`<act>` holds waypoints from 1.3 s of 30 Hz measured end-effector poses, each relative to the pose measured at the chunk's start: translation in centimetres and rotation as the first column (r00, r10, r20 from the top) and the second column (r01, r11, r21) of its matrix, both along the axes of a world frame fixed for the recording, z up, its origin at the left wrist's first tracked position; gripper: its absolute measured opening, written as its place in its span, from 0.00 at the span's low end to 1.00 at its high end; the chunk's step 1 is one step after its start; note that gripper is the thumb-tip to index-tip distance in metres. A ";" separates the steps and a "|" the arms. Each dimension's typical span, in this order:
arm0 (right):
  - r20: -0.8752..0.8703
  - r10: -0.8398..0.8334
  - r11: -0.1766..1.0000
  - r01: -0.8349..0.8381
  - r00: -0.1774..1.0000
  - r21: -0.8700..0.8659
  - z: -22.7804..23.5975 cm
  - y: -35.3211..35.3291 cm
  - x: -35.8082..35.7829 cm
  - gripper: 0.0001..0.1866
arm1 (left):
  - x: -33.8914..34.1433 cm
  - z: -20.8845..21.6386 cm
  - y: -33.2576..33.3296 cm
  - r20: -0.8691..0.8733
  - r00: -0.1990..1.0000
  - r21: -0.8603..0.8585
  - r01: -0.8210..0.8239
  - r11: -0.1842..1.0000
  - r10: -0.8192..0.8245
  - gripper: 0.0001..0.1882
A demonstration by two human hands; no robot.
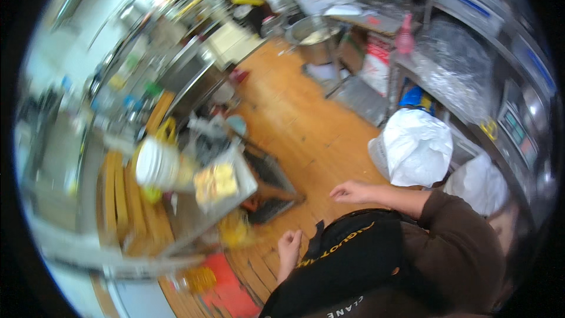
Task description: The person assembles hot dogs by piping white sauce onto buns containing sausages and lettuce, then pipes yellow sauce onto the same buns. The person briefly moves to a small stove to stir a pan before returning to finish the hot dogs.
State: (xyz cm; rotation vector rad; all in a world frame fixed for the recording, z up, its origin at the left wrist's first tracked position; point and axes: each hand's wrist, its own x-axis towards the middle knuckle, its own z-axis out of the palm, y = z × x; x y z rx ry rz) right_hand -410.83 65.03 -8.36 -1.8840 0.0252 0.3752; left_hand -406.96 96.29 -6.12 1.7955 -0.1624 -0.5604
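Observation:
My left hand (289, 247) hangs low in front of my black apron (353, 259), its fingers loosely curled with no object showing in them. To its right, my right hand (350, 191) is held out over the orange floor, fingers loosely apart and nothing in them. Left of my hands is a metal table (197, 219). On it, a light tray (248, 184) carries blocks of yellow food (215, 184), blurred by motion. Beside the tray stands a white plastic bucket (154, 164). Neither hand touches these things.
A white bag-lined bin (419, 148) stands at right, under shelving with a pink squeeze bottle (405, 38) and a scale (518, 126). Farther ahead sits a metal pot (315, 47). Wooden boards (120, 200) lean at left. A jug of yellow liquid (199, 280) lies near a red surface (226, 288).

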 end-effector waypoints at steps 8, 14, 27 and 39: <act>0.083 -0.067 0.985 0.053 0.994 0.165 2.2 -7.5 7.6 0.31 | 19.3 1.2 -15.2 0.061 0.908 0.069 0.411 0.909 -0.415 0.09; 0.114 0.209 0.865 -0.238 0.971 0.442 3.0 -15.8 14.4 0.35 | 27.1 2.8 -28.8 0.010 0.828 0.013 0.561 0.828 -0.561 0.13; 0.030 -0.308 0.942 0.309 0.951 -0.132 4.7 -35.0 28.6 0.24 | 47.7 -3.4 -37.2 -0.186 0.787 0.084 0.609 0.788 -0.588 0.20; -0.037 -0.290 0.905 0.287 0.956 0.315 5.0 -37.5 64.1 0.21 | 81.7 -1.0 -40.8 -0.079 0.917 0.111 0.398 0.910 -0.392 0.19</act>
